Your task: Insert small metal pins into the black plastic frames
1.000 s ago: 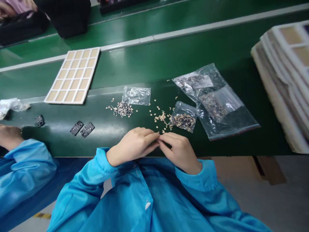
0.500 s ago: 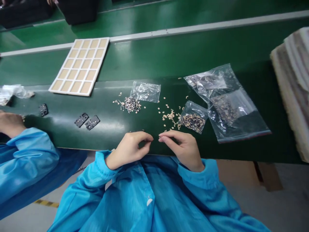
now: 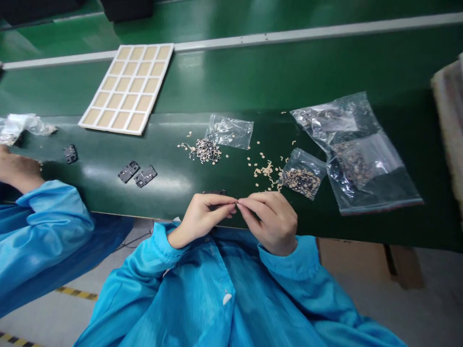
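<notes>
The person's left hand [image 3: 204, 220] and right hand [image 3: 270, 224] were raised close together over the near edge of a green conveyor belt [image 3: 231, 86], fingers curled rather than spread. The left fingertips [image 3: 231, 203] met the right fingertips [image 3: 241, 205] in a tight pinch, and whatever lay between them was too small to make out. Just beyond the left hand, a dark metal plate [image 3: 214, 192] lay partly hidden at the belt's edge. Further out, beige flakes [image 3: 265, 171] were scattered beside a small zip bag of parts [image 3: 304, 174], and a heap of beige-and-dark pieces [image 3: 199, 151] lay next to a crumpled transparent bag [image 3: 229, 131]. A larger zip bag [image 3: 356, 154] lay at the right. Two dark hinge-like plates [image 3: 136, 173] sat side by side left of the heap, below a white tray [image 3: 126, 89] of tan squares. At the far left, a co-worker's hand [image 3: 18, 168] rested on the belt, with a blue sleeve [image 3: 47, 224] behind it.
</notes>
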A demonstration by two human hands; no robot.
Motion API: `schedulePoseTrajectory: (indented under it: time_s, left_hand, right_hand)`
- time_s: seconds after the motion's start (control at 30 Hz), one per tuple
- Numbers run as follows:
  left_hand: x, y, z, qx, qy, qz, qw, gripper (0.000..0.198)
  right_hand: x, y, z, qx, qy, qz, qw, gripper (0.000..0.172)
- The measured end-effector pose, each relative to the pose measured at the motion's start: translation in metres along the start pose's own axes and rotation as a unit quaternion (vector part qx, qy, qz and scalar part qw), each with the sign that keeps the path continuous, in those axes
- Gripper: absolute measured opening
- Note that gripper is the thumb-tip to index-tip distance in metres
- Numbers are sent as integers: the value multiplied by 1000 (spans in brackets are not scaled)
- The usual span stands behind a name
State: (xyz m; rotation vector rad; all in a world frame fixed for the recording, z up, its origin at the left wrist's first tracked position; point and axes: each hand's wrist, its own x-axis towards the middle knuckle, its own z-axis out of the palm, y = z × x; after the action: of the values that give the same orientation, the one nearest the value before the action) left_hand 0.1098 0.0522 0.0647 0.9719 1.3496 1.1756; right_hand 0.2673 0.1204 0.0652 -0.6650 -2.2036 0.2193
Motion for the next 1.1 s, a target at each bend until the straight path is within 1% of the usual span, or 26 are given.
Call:
schedulePoseTrajectory:
  time_s: [0.03, 0.1, 0.17, 0.3, 0.37, 0.43, 0.53, 0.67, 0.73, 0.8, 0.9, 0.97, 1.0, 1.1]
  left_hand:
    - [-1, 0, 0, 15, 5, 22, 1000, 20]
    - [-3, 0, 1, 65, 16, 78, 995, 18]
    - [-4, 0, 1, 127, 27, 145, 981, 17]
    - [-5, 1, 1, 248, 37, 274, 928, 16]
    - [-5, 2, 1, 295, 40, 317, 901, 16]
    - [-5, 3, 2, 321, 41, 340, 883, 15]
    - [-6, 5, 4, 326, 47, 343, 880, 14]
    - [-6, 5, 5, 299, 45, 321, 898, 14]
    - [-6, 4, 5, 275, 44, 303, 911, 13]
    - [-6, 4, 4, 237, 44, 273, 931, 13]
    - [-4, 5, 1, 154, 49, 200, 966, 12]
    - [-2, 5, -2, 99, 64, 154, 981, 11]
    - [-1, 6, -4, 78, 76, 144, 984, 10]
    - [2, 5, -12, 57, 122, 162, 977, 7]
  right_hand:
    - [0, 0, 0, -11, -2, -17, 1000, 5]
    - [1, -1, 0, -3, -13, -30, 999, 6]
    - [2, -1, -1, 22, -24, -30, 999, 6]
    - [6, -2, -6, 40, -43, -41, 997, 8]
    - [7, -3, -9, 40, -47, -44, 997, 9]
    - [8, -4, -10, 39, -46, -42, 997, 10]
    - [8, -4, -10, 28, -32, -36, 998, 11]
    - [7, -4, -5, 23, -12, -23, 999, 14]
    - [8, -4, -4, 42, -10, -6, 999, 14]
    - [9, -4, -5, 77, -11, 21, 997, 15]
    - [13, 0, -11, 116, -7, 80, 990, 16]
    - [16, 11, -13, 104, 6, 124, 987, 17]
    - [18, 19, -13, 82, 12, 138, 987, 17]
    - [24, 54, -9, -21, 2, 136, 990, 13]
